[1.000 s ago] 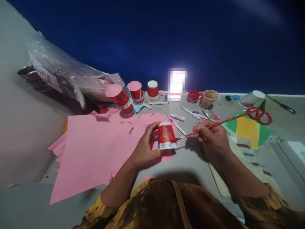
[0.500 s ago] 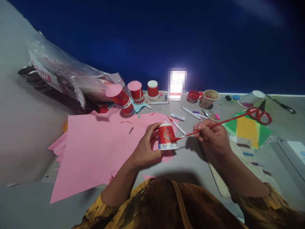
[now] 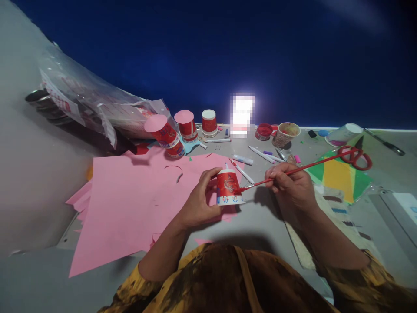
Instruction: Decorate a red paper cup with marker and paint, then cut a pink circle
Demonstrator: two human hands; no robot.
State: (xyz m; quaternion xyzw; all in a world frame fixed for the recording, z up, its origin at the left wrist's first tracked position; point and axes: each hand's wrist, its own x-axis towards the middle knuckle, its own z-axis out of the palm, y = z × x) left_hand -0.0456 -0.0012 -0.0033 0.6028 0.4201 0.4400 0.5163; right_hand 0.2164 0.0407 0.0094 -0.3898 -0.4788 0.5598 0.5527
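Observation:
A red and white paper cup (image 3: 227,184), upside down with a dragon figure and blue marks along its rim, is held in my left hand (image 3: 200,202). Fingers and thumb wrap its left side. My right hand (image 3: 289,184) pinches a long red paintbrush (image 3: 306,166), whose red-coated bristles touch the right side of the cup. Under my left forearm and beyond it lies a large pink paper sheet (image 3: 130,200). Behind the cup are white markers (image 3: 241,171). An open jar of red paint (image 3: 263,131) stands further back.
Red cups (image 3: 185,126) with pink tops stand at the back left, near a plastic bag (image 3: 107,108). A speckled cup (image 3: 286,134), red-handled scissors (image 3: 361,161), a tipped white cup (image 3: 344,134) and a stained cloth (image 3: 301,239) lie right. A bright screen (image 3: 243,115) stands behind.
The cup has turned slightly in my left hand, shifting its dragon figure and blue rim marks. My right hand and the brush have hardly moved.

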